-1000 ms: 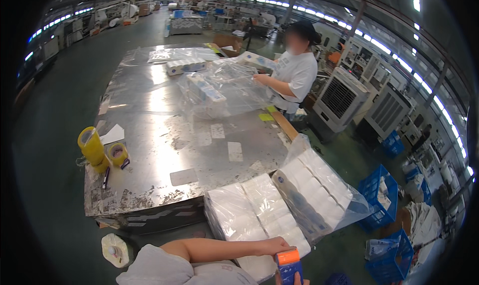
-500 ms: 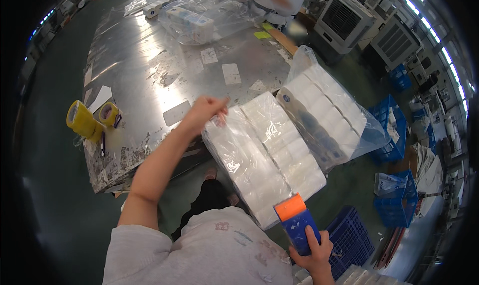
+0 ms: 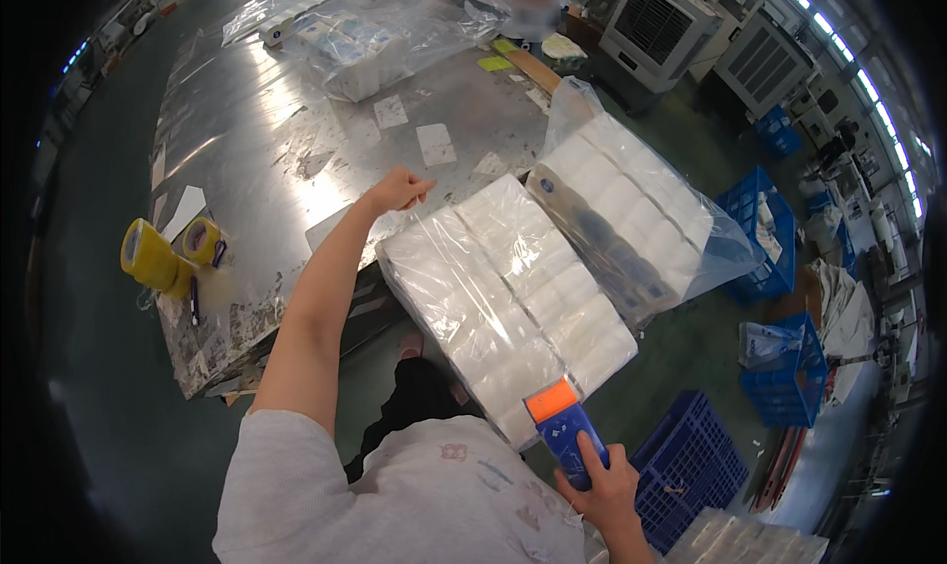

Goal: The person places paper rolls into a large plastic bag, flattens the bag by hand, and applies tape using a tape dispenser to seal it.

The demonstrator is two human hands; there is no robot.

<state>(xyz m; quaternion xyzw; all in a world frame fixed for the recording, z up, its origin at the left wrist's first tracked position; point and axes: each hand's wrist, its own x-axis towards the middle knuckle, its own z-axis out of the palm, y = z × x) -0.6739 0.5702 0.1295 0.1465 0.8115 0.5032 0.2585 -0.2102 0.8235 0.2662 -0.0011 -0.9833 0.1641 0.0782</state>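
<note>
Toilet-paper rolls in a clear plastic bag (image 3: 513, 307) lie on the near corner of the steel table (image 3: 266, 159), and the pack hangs partly over the table edge toward the person. Its long axis runs from the far left, near the left hand (image 3: 400, 189), down to the near right, where the right hand (image 3: 604, 480) waits. The left hand is nearer: its fingers are closed narrow, pinching the loose plastic film at the far corner of the pack. The right hand is wrapped around a blue tape dispenser with an orange head (image 3: 562, 428), and this head is just beside the near end of the pack, maybe touching it; I cannot tell for sure. A second bag of rolls (image 3: 631, 214) lies just beside the first one, on its right. On the left edge of the table stand yellow tape rolls (image 3: 163, 253). Blue plastic crates (image 3: 691, 465) are on the green floor. Another person works at the far end.
</note>
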